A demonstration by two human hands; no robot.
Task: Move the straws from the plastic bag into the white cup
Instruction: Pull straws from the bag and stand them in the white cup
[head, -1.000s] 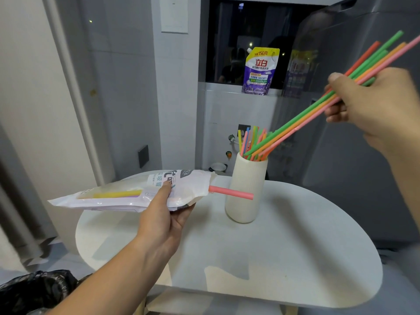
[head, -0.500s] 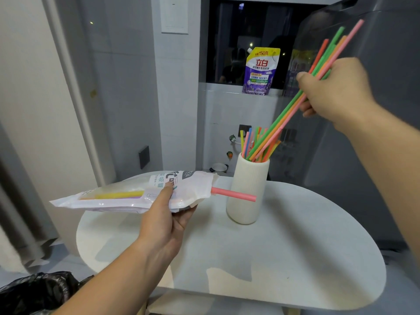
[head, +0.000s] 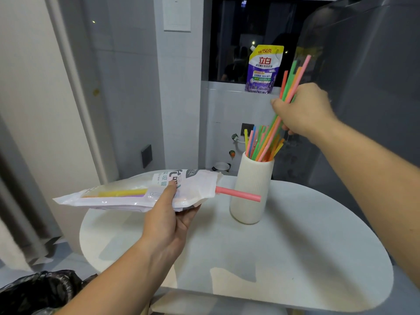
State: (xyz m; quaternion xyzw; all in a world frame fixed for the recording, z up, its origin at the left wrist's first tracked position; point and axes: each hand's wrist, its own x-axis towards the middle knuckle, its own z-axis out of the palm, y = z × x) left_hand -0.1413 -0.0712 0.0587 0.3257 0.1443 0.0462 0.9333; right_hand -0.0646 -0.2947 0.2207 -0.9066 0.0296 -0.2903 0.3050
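My left hand [head: 167, 220] grips a white plastic bag [head: 127, 193] held level above the table. Yellow and purple straws show inside it, and a pink straw [head: 238, 193] sticks out of its open right end, in front of the cup. The white ribbed cup [head: 252, 189] stands on the table with several coloured straws upright in it. My right hand [head: 303, 110], above and right of the cup, holds a bundle of straws [head: 293, 78]; their lower ends reach inside the cup's mouth.
The round white table [head: 284, 258] has the cup near its back edge. A purple detergent pouch [head: 263, 69] stands on the ledge behind. A grey appliance [head: 368, 87] is at the right. A black rubbish bag [head: 38, 289] lies at the lower left.
My right hand has swung left and down with the bundle, bringing the straws from a flat slant to nearly upright and deeper into the cup. The left hand and bag stayed put.
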